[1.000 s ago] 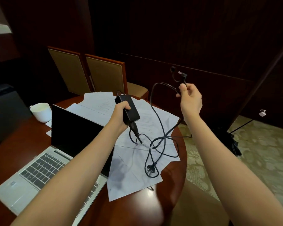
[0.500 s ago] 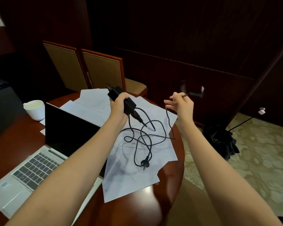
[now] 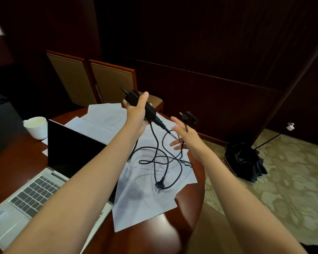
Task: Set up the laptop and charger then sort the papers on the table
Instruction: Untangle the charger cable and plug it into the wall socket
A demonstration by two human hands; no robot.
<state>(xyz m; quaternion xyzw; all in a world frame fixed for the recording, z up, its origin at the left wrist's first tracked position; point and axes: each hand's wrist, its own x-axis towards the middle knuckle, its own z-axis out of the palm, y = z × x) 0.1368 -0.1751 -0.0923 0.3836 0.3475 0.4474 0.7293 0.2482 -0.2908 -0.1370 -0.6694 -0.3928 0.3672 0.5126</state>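
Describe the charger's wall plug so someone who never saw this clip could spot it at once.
Find the round wooden table, then the white papers spread right of the open laptop. Black cable loops hang over them from the charger brick gripped in the left hand. The wall plug is the pronged end lowest in those loops, nearest the camera.

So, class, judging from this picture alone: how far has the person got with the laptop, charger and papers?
Done: the laptop stands open, screen dark. In hand: the left hand grips the charger brick, its tangled cable trailing onto the papers; the right hand is open beside the cable's end. Left: the wall plug lies loose, nothing looks connected, and the papers lie scattered, unsorted.
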